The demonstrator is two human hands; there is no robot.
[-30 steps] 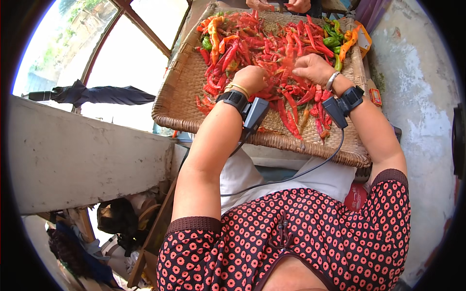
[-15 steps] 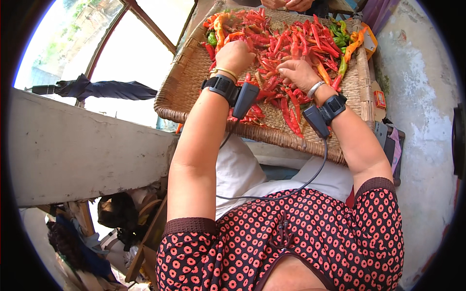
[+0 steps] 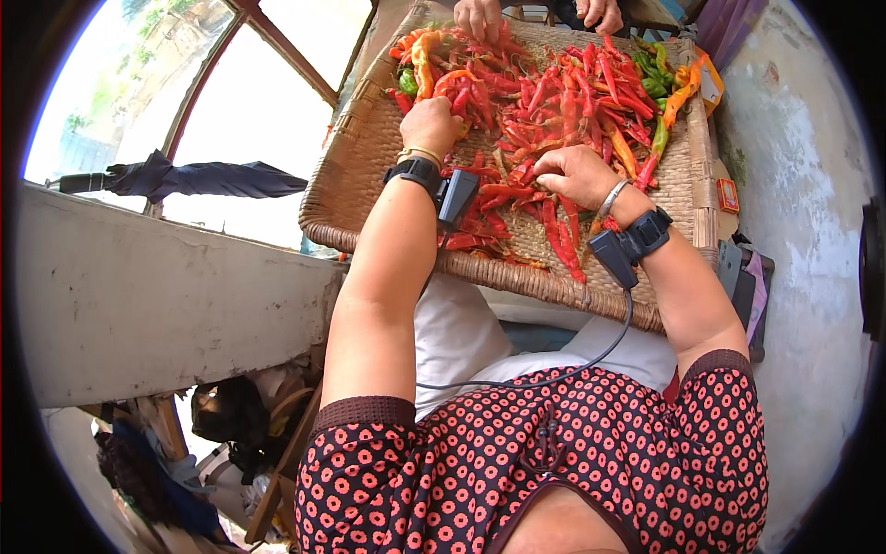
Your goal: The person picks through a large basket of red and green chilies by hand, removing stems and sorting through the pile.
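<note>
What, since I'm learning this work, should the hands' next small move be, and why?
Probably the right hand should pinch one of the red peppers near it: several lie close by on the woven tray, and no pepper is clearly visible in its grip.

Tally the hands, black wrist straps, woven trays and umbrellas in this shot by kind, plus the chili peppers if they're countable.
Wearer's hands, left hand and right hand: 2
Other person's hands: 2
Black wrist straps: 2
Woven tray: 1
Dark umbrella: 1
Total: 8
Chili peppers: too heaped to count, left out
</note>
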